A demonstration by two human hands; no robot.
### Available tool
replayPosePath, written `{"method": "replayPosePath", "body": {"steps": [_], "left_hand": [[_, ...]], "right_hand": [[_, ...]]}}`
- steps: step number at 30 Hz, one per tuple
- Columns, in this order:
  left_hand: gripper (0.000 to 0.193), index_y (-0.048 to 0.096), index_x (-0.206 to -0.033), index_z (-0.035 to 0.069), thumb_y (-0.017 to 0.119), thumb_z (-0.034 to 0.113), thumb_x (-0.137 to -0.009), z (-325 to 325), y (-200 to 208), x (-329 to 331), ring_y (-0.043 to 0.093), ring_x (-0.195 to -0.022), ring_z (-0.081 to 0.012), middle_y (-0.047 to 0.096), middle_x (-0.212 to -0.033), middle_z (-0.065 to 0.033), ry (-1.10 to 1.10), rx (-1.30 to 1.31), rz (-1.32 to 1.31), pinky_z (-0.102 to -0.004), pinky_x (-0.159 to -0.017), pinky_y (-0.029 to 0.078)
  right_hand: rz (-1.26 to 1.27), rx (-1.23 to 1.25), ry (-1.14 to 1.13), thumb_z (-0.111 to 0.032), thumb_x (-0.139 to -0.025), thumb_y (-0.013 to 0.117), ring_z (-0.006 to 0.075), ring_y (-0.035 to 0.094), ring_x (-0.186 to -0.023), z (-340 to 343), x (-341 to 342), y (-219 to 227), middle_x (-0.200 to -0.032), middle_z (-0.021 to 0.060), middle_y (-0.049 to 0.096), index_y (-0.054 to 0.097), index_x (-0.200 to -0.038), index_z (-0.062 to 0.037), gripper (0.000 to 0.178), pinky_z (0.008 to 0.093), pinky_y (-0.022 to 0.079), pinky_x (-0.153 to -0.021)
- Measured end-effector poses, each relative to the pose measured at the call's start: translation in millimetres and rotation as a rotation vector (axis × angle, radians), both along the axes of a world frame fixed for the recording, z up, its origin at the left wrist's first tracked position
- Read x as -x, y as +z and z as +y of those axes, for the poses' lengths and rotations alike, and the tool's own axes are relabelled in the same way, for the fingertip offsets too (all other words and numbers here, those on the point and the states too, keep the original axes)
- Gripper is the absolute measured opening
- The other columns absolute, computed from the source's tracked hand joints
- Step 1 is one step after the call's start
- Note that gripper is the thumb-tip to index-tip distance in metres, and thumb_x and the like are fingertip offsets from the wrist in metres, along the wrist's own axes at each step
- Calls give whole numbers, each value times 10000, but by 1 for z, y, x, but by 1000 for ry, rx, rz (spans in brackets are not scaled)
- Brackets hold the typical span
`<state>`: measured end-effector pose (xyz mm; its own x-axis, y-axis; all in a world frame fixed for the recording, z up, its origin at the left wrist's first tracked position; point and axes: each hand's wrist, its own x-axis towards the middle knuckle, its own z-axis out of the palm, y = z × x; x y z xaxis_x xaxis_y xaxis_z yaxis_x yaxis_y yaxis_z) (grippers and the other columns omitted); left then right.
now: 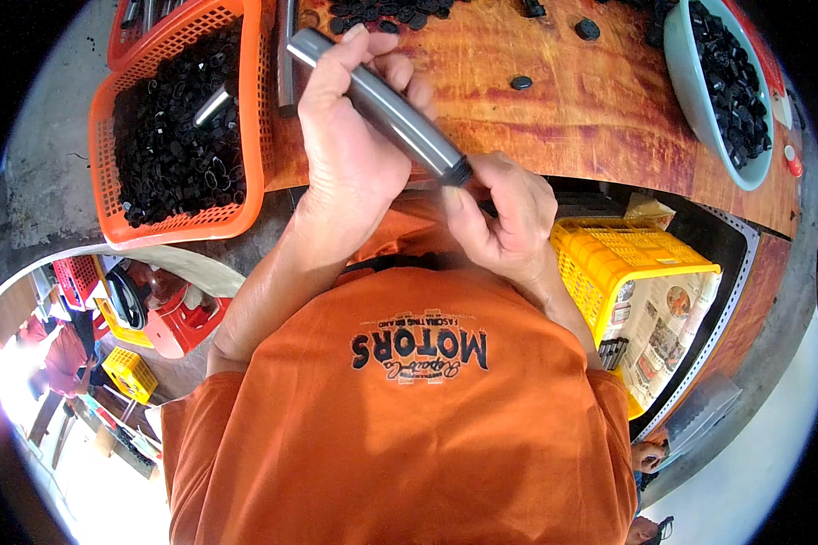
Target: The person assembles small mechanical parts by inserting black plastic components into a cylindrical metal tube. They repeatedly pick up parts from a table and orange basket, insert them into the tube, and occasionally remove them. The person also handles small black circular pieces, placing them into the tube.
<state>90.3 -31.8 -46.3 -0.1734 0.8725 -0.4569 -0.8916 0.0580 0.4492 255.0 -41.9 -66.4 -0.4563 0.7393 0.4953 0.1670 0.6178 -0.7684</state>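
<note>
A grey metal tube (386, 107) lies slantwise across my left hand (350, 150), whose fingers are wrapped round it near its upper end. At the lower right end of the tube sits a black plug-like end piece (461, 173). My right hand (509, 213) pinches that end between thumb and fingers; part of the black piece is hidden by them. Both hands are held over the near edge of the wooden table (554, 118). Beside my left hand, another metal tube (287, 64) lies on the table along the orange basket (256, 118).
Small black pieces and one shiny tube fill the orange basket at left. A pale blue bowl (682, 82) of black pieces stands at far right. Loose black discs (521, 83) lie on the table. Below its edge is a yellow basket (645, 259). Another person's hand (648, 456) shows at lower right.
</note>
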Motion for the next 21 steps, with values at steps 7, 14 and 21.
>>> {"method": "replayPosePath", "body": {"steps": [7, 14, 21], "left_hand": [[240, 565, -833, 71, 579, 303, -892, 14, 2, -3, 433, -634, -144, 427, -717, -9, -7, -17, -98, -270, -558, 400], [294, 464, -895, 145, 601, 405, -885, 7, 6, -5, 432, -563, -148, 440, -695, -15, 28, -40, -41, -274, -486, 352], [568, 491, -1195, 94, 510, 581, -903, 5, 11, 1, 502, -527, -163, 442, -664, -1, -298, -495, 166, -275, -494, 440]], "right_hand": [[38, -17, -61, -95, -779, 721, 190, 530, -460, 2, 5, 4, -606, 68, 532, 581, -823, -8, 170, 298, 415, -425], [-63, -23, -26, -280, -733, 801, 225, 532, -456, -1, 5, 5, -569, 61, 512, 543, -758, -46, 349, 322, 409, -418], [-11, -103, 23, -248, -738, 790, 251, 563, -513, -7, 11, 0, -639, 91, 538, 592, -892, 0, 353, 339, 448, -466]]}}
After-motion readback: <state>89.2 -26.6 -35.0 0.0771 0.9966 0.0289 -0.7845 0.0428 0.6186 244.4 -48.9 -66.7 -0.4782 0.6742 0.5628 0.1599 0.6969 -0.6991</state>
